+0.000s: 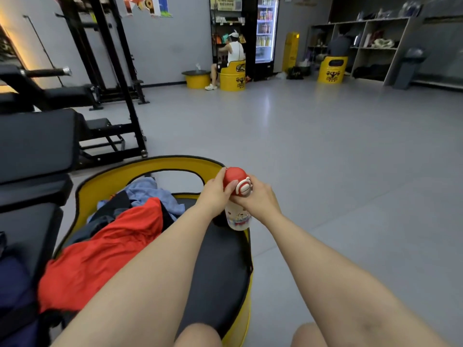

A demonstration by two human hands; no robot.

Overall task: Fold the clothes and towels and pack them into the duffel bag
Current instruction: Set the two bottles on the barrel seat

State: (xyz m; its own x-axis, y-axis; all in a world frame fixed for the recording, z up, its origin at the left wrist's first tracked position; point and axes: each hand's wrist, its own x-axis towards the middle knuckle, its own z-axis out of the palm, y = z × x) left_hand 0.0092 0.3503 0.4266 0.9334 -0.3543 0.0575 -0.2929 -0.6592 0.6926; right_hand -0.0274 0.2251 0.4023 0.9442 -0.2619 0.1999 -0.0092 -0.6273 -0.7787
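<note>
I hold a white water bottle (236, 216) with a red domed lid (234, 179) above the right edge of a yellow barrel seat (150, 164). My left hand (215, 194) grips the red lid from the left. My right hand (255, 199) wraps the bottle's neck just below the lid. On the seat's black cushion lies a heap of clothes: a red garment (105, 251), a light blue towel (150, 194) and dark pieces (117, 206). A dark blue fabric item (12, 291) shows at the lower left edge; whether it is the duffel bag I cannot tell.
Black padded gym benches (35, 144) and a black rack (112, 71) stand at the left. Grey floor (325, 146) spreads ahead and to the right. Far back are yellow barrel seats (231, 76) with two people, a drinks fridge (266, 28) and grey shelves (375, 46).
</note>
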